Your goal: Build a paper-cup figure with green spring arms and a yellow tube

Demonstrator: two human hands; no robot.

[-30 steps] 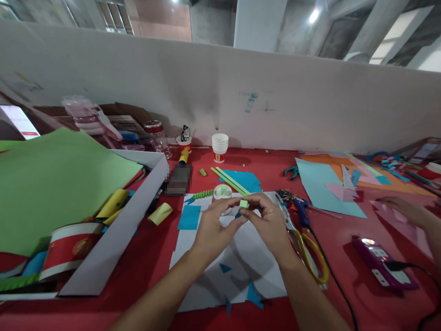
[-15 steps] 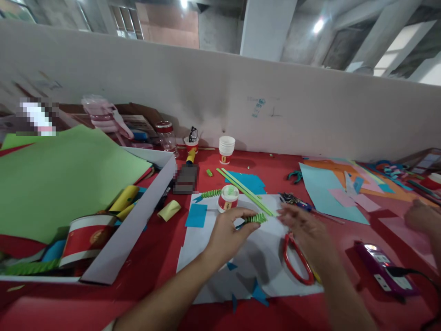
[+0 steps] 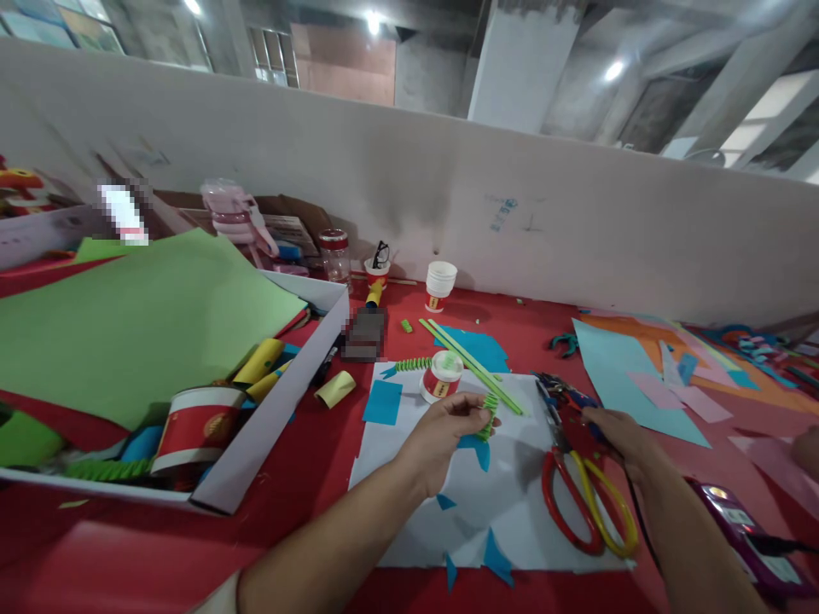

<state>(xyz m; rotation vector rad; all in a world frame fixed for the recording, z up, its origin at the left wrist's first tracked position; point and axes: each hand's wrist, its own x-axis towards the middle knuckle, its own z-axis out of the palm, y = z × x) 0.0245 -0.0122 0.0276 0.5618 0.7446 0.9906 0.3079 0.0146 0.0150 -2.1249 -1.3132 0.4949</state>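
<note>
Pleated green paper strip (image 3: 490, 418), w/ blue paper pc. (image 3: 478, 449) showing just below, is pinched btwn. thumb & fingers of L hand (image 3: 444, 431) above white sheet (image 3: 505, 503) on red bench (image 3: 307, 537); R hand (image 3: 618, 435) has its fingers curled on the rear of blue glue gun (image 3: 582, 399). Nr. L hand: red-and-white cup (image 3: 441, 381) just beyond, 2nd pleated strip (image 3: 413, 364) beside it, & two flat green strips (image 3: 473, 367); scissors (image 3: 564, 448) lie nearer R hand. Farther out, at L: open white box (image 3: 275, 401), w/ large green paper (image 3: 172, 333) & another cup (image 3: 198, 426).
</note>
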